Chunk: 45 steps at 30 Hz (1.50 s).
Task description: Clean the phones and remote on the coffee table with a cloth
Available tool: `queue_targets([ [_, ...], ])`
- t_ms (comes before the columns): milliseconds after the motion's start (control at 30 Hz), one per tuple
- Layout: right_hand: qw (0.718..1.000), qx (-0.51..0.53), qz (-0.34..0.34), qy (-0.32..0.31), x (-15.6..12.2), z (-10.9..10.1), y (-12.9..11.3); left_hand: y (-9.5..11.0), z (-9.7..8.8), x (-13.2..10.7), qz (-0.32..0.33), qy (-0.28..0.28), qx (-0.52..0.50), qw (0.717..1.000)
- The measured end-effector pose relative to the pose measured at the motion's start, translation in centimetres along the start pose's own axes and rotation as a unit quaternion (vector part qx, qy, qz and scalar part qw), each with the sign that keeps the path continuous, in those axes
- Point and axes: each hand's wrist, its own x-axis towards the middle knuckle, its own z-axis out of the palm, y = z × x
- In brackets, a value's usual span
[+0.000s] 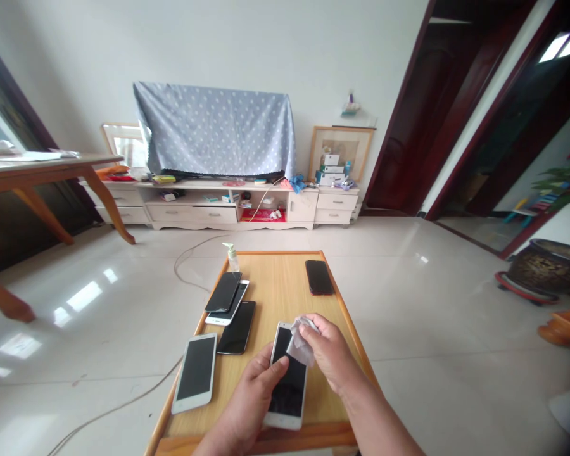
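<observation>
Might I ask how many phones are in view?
6: at left, black phone overlapping white-framed phone, second black phone, white phone; in the left hand, white-edged phone; far right, red-edged black phone.

No lettering, brand, number or sign is legible; the small marks on the stacked white boxes [333, 169], right of upper centre, cannot be resolved.

Daylight glares off the floor [84, 296] (frame edges stretch)
</observation>
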Motion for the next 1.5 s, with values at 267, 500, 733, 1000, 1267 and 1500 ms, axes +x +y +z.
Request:
queue_targets([
  [267, 0.995, -0.080, -0.055, 0.014, 1.1, 2.1, -0.1, 0.8, -0.5, -0.4, 0.015, -0.017, 0.003, 1.000],
  [500, 0.946, -0.203, -0.212, 0.137, 1.2, 0.8, -1.3, 1.2, -1.1, 0.0, -0.058, 0.040, -0.164, 0.984],
  [733, 0.940, -0.223, -0.252, 0.054, -0.7, 1.2, -1.6, 1.3, -0.6, 1.2, -0.131, -0.021, -0.285, 0.949],
  [1000, 0.860, -0.388, -0.308, -0.122, -4.3, 2.0, -0.9, 0.3, -0.7, 2.1, -0.108, -0.003, -0.335, 0.936],
  [1267, 0.889, -0.376, -0.255, 0.050, -1.2, -1.5, 1.5, -0.9, 0.2, 2.3, -0.159, -0.044, -0.297, 0.941],
  [1500, 0.991, -0.117, -0.041, -0.044, 0.0, -2.4, 2.5, -1.6, -0.4, 2.6, -0.173, 0.007, -0.242, 0.955],
])
